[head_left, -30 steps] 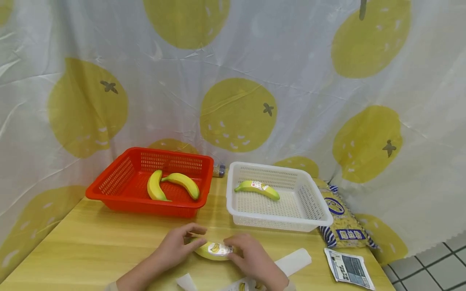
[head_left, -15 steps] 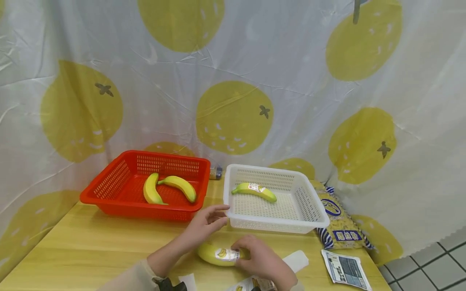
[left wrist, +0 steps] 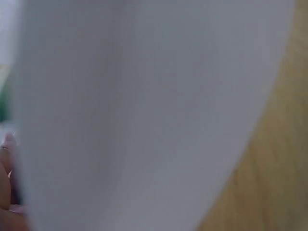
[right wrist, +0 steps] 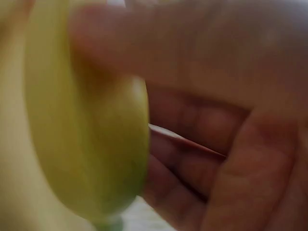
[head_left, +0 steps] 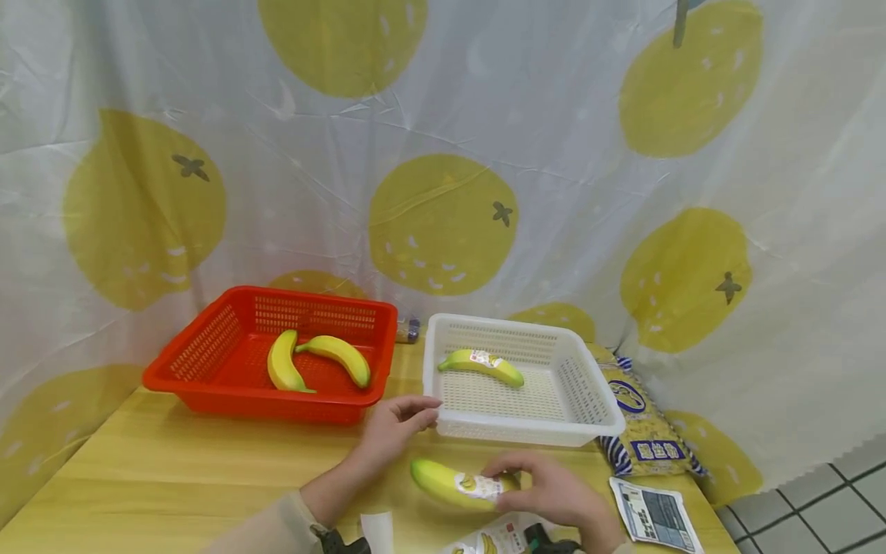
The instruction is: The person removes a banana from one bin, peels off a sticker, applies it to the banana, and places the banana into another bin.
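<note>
Left wrist view is blurred white, so only the head view shows the relaxed left hand (head_left: 396,428) near the desk's (head_left: 173,469) front edge, while the right hand (head_left: 554,492) grips a stickered banana (head_left: 453,483).

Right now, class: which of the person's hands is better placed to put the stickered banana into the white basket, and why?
Probably the right hand: it already grips the stickered banana, just in front of the white basket. The left hand holds nothing, by the basket's near corner.

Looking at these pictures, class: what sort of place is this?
Probably a makeshift sorting or labelling station, not a kitchen: a fruit-print plastic curtain as backdrop, a red plastic basket and a white plastic basket holding bananas on a wooden table.
</note>
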Tool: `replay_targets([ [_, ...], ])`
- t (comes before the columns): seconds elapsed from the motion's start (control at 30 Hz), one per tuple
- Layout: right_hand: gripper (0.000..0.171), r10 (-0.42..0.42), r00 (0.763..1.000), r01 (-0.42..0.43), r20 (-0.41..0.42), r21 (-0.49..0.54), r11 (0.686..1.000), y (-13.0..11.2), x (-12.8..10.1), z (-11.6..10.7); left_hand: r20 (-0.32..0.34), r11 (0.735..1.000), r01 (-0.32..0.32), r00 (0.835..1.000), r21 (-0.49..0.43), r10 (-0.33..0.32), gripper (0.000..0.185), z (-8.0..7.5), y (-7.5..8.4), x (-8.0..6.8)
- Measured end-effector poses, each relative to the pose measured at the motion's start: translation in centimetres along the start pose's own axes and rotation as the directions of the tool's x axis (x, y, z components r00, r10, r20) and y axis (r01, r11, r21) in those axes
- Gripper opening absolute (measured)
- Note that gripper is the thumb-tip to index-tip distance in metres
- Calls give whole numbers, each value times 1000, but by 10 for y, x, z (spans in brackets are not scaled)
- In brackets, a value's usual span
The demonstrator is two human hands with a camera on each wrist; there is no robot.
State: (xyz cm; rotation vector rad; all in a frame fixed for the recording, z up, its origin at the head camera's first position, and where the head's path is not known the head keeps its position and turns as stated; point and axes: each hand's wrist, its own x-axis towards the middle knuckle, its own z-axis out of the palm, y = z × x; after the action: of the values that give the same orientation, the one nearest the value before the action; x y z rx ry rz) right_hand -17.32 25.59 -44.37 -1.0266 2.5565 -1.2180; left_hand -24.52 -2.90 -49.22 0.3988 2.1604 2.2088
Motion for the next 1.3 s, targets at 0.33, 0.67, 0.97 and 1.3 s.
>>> replay_targets([
  [0.33,29,80,979,-139,-188,-326,935,-21,33,-101,-30,1000,10,1000,18,-9,20,1,-1,1],
  [0.67,20,296,954,-248,46,-437,865,15,129,-105,19,999,-10,1000,-42,11,24,-2,0,0],
  [0.97,14,414,905,-339,98,-423,840,35,155,-95,24,998,-34,999,-52,35,24,-3,-1,1],
  [1.3,19,483,870,-392,103,-452,802,44,162,-87,37,999,-26,999,-39,28,24,-3,-5,1],
])
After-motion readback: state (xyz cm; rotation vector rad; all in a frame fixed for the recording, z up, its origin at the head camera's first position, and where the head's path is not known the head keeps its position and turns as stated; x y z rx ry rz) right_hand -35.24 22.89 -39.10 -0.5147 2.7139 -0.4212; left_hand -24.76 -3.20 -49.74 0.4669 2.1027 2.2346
